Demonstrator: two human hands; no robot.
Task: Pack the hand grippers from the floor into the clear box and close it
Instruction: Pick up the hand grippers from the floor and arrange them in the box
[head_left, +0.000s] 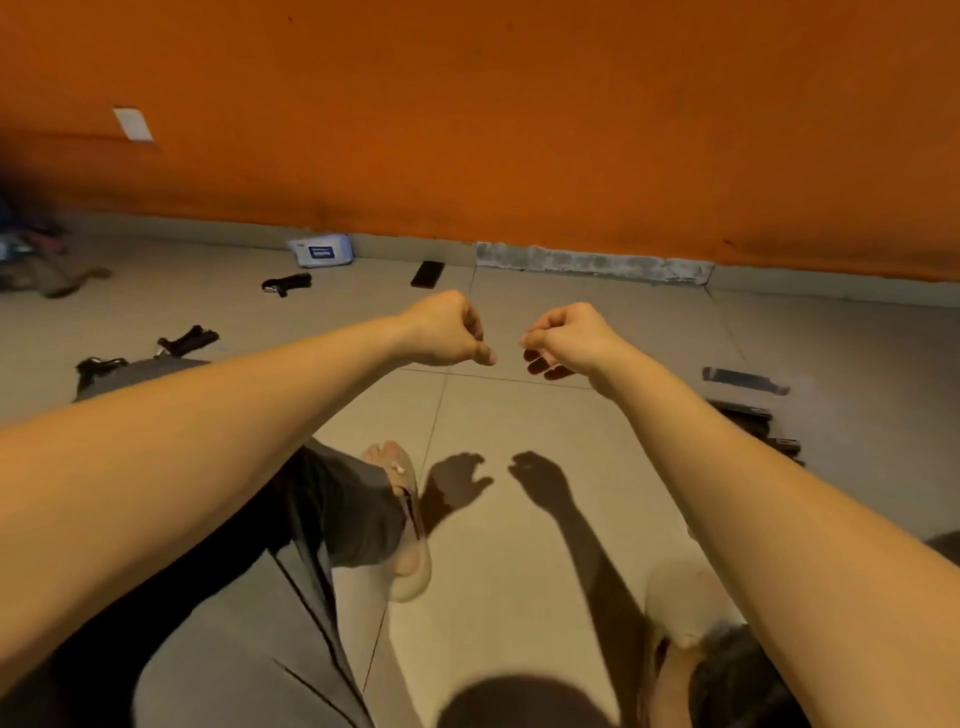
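Left hand (447, 330) and right hand (566, 335) are curled into fists gripping nothing, so pickup hasn't begun. Black spring-handled hand grippers (287, 283) lie beyond and left of the left fingers. Reaching one comes next; the clear box is out of view.

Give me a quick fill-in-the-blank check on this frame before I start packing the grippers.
The left hand and right hand both hold ____.
The wipes pack sits against the ____ wall.
The black phone lies to the ____ of the wipes pack.
The nearest hand gripper to that pack lies on the ____.
Missing: nothing; orange; right; floor.
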